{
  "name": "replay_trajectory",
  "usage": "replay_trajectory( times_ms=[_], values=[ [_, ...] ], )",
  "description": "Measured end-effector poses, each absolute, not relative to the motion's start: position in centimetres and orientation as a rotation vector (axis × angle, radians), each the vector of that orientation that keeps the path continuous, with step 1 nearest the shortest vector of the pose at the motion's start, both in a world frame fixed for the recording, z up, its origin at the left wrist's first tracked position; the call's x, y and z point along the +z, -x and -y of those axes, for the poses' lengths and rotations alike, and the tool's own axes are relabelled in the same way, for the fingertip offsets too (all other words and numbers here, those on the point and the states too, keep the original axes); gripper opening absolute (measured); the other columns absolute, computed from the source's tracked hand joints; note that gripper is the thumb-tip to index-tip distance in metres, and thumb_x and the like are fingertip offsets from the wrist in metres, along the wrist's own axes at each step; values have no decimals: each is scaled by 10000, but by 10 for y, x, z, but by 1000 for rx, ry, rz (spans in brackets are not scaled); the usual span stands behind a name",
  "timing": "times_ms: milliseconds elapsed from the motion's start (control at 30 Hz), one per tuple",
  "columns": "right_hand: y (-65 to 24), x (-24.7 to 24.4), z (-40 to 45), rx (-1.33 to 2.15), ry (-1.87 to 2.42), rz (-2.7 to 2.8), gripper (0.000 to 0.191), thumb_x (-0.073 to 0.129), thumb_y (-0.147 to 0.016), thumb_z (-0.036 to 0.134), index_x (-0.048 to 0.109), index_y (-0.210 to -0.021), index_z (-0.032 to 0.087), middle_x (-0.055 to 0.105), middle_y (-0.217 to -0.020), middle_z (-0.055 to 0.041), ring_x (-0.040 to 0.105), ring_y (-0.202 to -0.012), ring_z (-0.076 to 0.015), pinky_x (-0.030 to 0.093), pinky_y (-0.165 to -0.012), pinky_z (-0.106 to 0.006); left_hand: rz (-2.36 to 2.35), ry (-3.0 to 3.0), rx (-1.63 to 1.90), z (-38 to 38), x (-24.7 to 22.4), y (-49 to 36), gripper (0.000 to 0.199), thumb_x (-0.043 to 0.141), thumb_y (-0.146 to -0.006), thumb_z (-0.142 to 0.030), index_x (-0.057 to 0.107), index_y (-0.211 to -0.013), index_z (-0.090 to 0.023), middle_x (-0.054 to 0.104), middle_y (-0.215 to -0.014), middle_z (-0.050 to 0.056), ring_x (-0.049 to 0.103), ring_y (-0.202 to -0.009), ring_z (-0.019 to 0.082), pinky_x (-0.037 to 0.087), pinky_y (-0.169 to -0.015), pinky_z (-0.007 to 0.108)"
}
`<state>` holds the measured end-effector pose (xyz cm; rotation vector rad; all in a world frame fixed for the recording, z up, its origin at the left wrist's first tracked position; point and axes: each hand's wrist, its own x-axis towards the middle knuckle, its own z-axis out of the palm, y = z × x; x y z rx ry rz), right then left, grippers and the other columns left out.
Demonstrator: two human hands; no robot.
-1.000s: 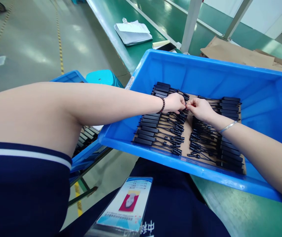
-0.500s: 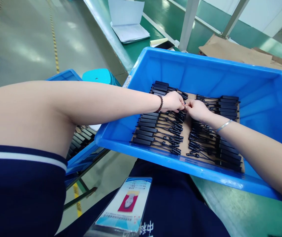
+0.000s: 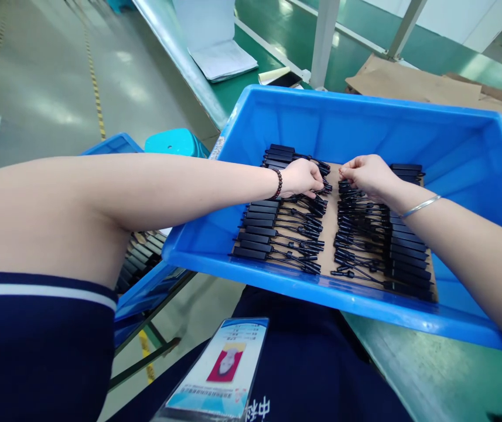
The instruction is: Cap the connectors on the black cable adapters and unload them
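Inside a blue plastic crate, black box-shaped modules with short cables lie in two facing rows on a cardboard sheet. The left-row modules point their cable connectors toward the middle, as do the right-row modules. My left hand is closed over the left row's far part, its fingertips on a black cable connector. My right hand hovers at the far end of the right row, thumb and forefinger pinched together; whatever is between them is too small to make out.
Left of the crate stand a turquoise stool and another blue crate holding dark parts. An open folder and a phone rest on the green bench behind. Brown cardboard lies behind the crate; a metal post rises there.
The hands, which met fingertip to fingertip over the middle gap, have come apart. My right hand has moved right and slightly away; my left hand has drawn slightly left. The view has shifted slightly.
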<state>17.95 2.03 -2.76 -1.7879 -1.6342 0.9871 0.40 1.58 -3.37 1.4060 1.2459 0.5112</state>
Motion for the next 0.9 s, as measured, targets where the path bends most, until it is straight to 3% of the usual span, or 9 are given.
replay_trajectory(
  times_ms=[367, 567, 800, 900],
  values=[
    [-179, -3, -23, 929, 1771, 1670, 57, 645, -746, 188, 648, -749, 131, 589, -640, -33, 442, -512, -85, 431, -569, -266, -1332, -1511, 434, -16, -27, -5, 107, 605, -708, -78, 522, -736, -140, 598, -836, 50, 601, -778, 135, 531, -672, 250],
    [-178, 5, -24, 902, 1704, 1732, 112, 666, -746, 233, 633, -745, 126, 563, -600, -28, 446, -521, -88, 447, -566, -255, -1127, -2301, -6, -12, -23, 2, 671, 690, -541, -106, 473, -1176, -118, 607, -951, 69, 588, -797, 182, 464, -682, 256],
    [-173, 7, -19, 911, 1725, 1792, 124, 664, -752, 269, 638, -741, 148, 550, -594, -32, 499, -557, -118, 468, -587, -271, -1040, -2432, 2, -16, -36, 4, 787, 757, -524, -197, 459, -1247, -114, 618, -1004, 82, 583, -840, 200, 424, -736, 245],
    [-170, 11, -16, 905, 1735, 1806, 114, 674, -739, 262, 645, -728, 153, 538, -578, -33, 526, -582, -136, 476, -583, -273, -1004, -2422, -27, -20, -40, 3, 709, 777, -513, -198, 531, -1174, -138, 629, -884, 21, 565, -751, 158, 398, -687, 218]
  ],
)
